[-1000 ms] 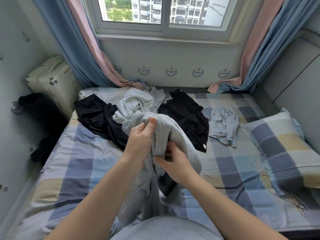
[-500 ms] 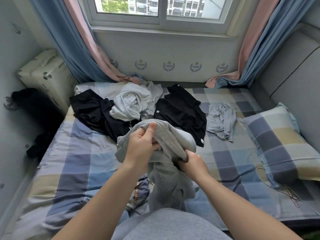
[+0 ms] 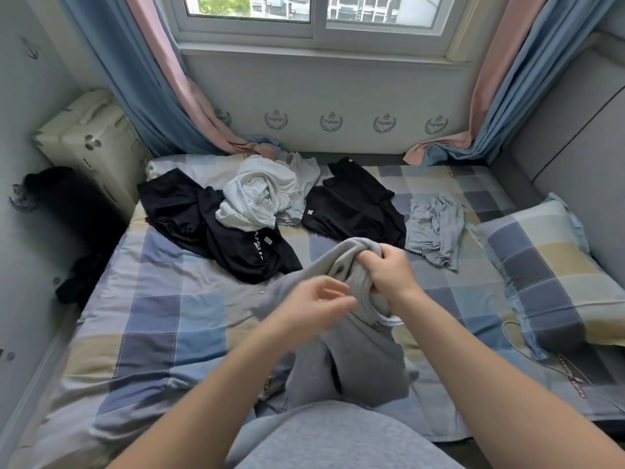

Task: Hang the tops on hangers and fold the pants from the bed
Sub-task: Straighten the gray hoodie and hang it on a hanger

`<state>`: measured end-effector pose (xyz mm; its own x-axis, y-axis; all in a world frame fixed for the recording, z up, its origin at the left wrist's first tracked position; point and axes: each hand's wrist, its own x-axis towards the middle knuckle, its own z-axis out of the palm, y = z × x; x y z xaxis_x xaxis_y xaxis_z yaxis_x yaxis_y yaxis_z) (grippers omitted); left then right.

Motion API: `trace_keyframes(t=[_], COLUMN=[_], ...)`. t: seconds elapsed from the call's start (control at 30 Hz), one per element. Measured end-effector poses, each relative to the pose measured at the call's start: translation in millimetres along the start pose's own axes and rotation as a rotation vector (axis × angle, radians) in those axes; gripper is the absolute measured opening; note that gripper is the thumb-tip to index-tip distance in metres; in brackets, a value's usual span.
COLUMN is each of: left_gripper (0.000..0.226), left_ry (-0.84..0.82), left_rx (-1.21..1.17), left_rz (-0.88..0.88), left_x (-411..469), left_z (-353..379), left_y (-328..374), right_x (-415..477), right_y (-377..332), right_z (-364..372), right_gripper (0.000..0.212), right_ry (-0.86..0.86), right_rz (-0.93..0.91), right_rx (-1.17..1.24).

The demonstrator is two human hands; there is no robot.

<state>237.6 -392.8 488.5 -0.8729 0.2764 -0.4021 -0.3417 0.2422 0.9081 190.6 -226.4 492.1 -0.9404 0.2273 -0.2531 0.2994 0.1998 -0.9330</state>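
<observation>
A grey garment hangs over the checked bed in front of me. My right hand grips its bunched upper edge. My left hand is blurred, fingers loosely curled beside the cloth, holding nothing that I can see. Farther back lie a black garment with white print, a crumpled white top, a second black garment and a small light grey garment.
A checked pillow lies at the right by a padded headboard. A cream suitcase and dark clothes fill the gap at the left wall. Curtains hang to the bed's far edge.
My right hand has risen and taken the garment's top edge. My left hand has let go of the cloth and dropped to the left. The view has tilted down.
</observation>
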Motion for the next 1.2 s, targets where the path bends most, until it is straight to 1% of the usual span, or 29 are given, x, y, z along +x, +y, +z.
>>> trace_keyframes(t=[0.03, 0.1, 0.13, 0.2, 0.27, 0.3, 0.33, 0.4, 0.47, 0.53, 0.6, 0.7, 0.77, 0.83, 0.9, 0.93, 0.97, 1.0, 1.03, 1.13, 1.2], left_gripper=[0.033, 0.05, 0.056, 0.067, 0.073, 0.072, 0.065, 0.038, 0.022, 0.02, 0.028, 0.033, 0.041, 0.042, 0.04, 0.041, 0.043, 0.044, 0.044, 0.034, 0.029], left_ry=[-0.047, -0.044, -0.022, 0.032, 0.087, 0.113, 0.139, 0.196, 0.254, 0.304, 0.364, 0.436, 0.444, 0.439, 0.433, 0.429, 0.431, 0.439, 0.446, 0.436, 0.421], left_rx=[0.086, 0.237, 0.27, 0.261, 0.27, 0.319, 0.388, 0.493, 0.486, 0.429, 0.319, 0.193, 0.135, 0.074, -0.015, -0.068, -0.124, -0.181, -0.235, -0.391, -0.464], left_rz=[0.008, 0.031, 0.035, 0.037, 0.023, 0.016, 0.013, 0.039, 0.082, 0.105, 0.126, 0.187, 0.198, 0.171, 0.136, 0.114, 0.087, 0.057, 0.025, -0.05, -0.089], left_x=[-0.6, -1.9, -3.0, -3.2, -0.9, 0.6, 2.2, 4.8, 8.4, 12.5, 15.8, 20.1, 21.7, 21.9, 20.6, 19.6, 19.0, 18.1, 17.1, 13.9, 12.4], left_z=[11.4, 26.9, 30.7, 33.3, 34.5, 35.2, 35.5, 33.5, 26.9, 16.2, 2.3, -20.4, -29.3, -31.3, -31.1, -31.1, -31.5, -32.2, -32.8, -34.8, -38.7], left_y=[-5.4, -13.6, -15.4, -16.5, -17.2, -17.6, -18.8, -21.4, -24.5, -24.6, -19.7, -3.7, 5.1, 7.1, 6.1, 6.2, 6.4, 6.8, 7.7, 11.1, 11.3], right_x=[-2.3, -6.5, -8.5, -12.7, -18.0, -20.7, -22.4, -23.5, -22.1, -19.7, -15.8, -15.5, -23.2, -36.0, -50.9, -57.5, -63.0, -67.1, -69.0, -64.3, -59.5], right_y=[-7.9, -21.1, -27.2, -37.7, -45.0, -48.0, -50.5, -55.2, -57.8, -57.0, -51.9, -42.0, -31.7, -14.1, 3.5, 11.1, 17.6, 23.0, 28.5, 41.3, 46.2], right_z=[2.9, 5.9, 5.8, 3.8, 2.1, 1.2, 0.0, -3.3, -8.4, -15.3, -24.6, -37.1, -34.8, -22.8, -7.0, 0.2, 6.6, 12.3, 17.6, 28.8, 31.7], right_gripper=[0.012, 0.007, 0.006, 0.006, 0.007, 0.007, 0.009, 0.008, 0.009, 0.016, 0.023, 0.025, 0.023, 0.029, 0.05, 0.062, 0.069, 0.07, 0.066, 0.051, 0.042], right_ry=[-0.012, -0.041, -0.051, -0.068, -0.085, -0.091, -0.092, -0.078, -0.042, -0.009, 0.001, -0.045, -0.157, -0.334, -0.533, -0.613, -0.665, -0.682, -0.665, -0.558, -0.576], right_rz=[0.004, 0.038, 0.06, 0.094, 0.104, 0.103, 0.098, 0.083, 0.077, 0.092, 0.091, 0.075, 0.076, 0.077, 0.107, 0.126, 0.132, 0.124, 0.11, 0.081, 0.042], right_rx=[0.047, 0.138, 0.175, 0.23, 0.279, 0.301, 0.328, 0.387, 0.429, 0.458, 0.463, 0.366, 0.252, 0.092, -0.035, -0.066, -0.086, -0.094, -0.085, -0.037, -0.089])
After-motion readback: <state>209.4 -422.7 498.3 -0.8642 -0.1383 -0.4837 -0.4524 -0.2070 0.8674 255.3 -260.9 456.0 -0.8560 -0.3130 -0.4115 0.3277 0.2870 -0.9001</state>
